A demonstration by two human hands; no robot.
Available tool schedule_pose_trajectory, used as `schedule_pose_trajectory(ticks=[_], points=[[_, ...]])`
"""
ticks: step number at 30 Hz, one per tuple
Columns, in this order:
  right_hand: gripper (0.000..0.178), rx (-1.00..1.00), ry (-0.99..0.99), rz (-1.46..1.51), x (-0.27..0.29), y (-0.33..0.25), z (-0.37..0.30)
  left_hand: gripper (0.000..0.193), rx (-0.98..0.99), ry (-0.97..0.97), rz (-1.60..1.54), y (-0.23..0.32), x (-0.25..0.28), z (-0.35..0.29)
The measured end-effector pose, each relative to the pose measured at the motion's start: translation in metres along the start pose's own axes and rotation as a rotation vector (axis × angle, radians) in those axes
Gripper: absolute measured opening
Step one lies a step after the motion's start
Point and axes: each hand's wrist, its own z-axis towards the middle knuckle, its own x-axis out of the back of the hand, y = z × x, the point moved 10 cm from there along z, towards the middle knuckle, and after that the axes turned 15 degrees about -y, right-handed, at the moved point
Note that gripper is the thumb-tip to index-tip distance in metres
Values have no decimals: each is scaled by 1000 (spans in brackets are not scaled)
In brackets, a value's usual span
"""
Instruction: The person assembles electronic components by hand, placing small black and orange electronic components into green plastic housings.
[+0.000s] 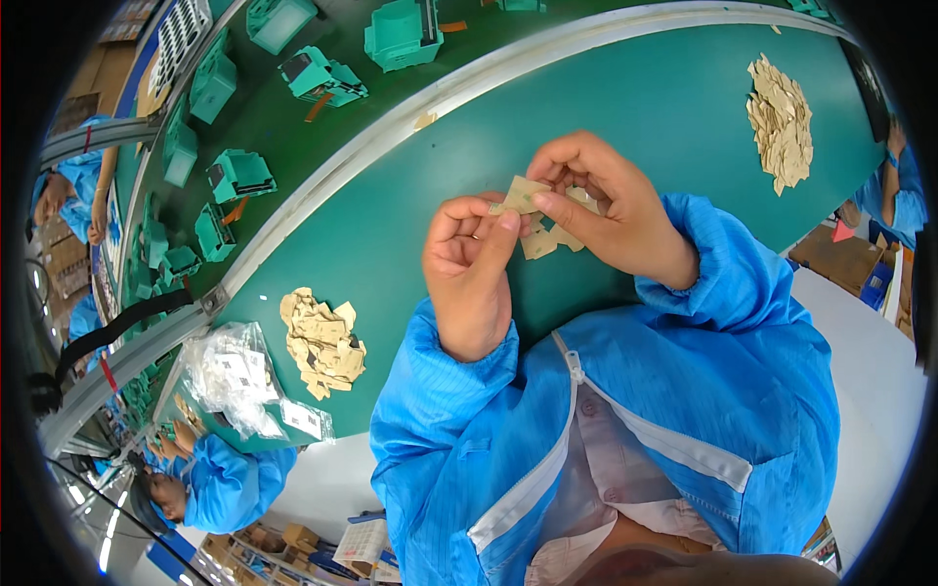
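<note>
Between my two hands, over the green tabletop (469, 137), is a small tan paper-like piece (521, 194). My left hand (474, 256) pinches its left end between thumb and forefinger. At its right edge, the thumb and fingers of my right hand (611, 200) are closed on it. Under and behind my hands lie a few more tan pieces (540, 244), partly hidden by my fingers. A loose heap of similar tan pieces (322, 344) sits to the left, and another tan heap (780, 125) lies at the far right.
Beside the left heap rests a clear plastic bag (234, 376) with white pieces inside. A pale metal rail (391, 122) curves along the far edge; beyond it stand several teal plastic housings (401, 34). Other people in blue work at the left, such as one person (230, 479), and the right.
</note>
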Motion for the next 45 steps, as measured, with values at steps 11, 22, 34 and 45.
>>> schedule_pose_trajectory(ticks=[11,22,34,45], points=[[19,260,31,-831,-19,-43,-1,9,-33,94,1,-7,18,-9],[15,267,83,-854,-23,-45,-2,9,-118,151,157,1,15,-16],[17,158,113,-732,4,-33,4,10,-115,94,167,3,9,-14],[17,192,-91,-720,-2,-27,1,21,-120,128,87,7,20,-11]])
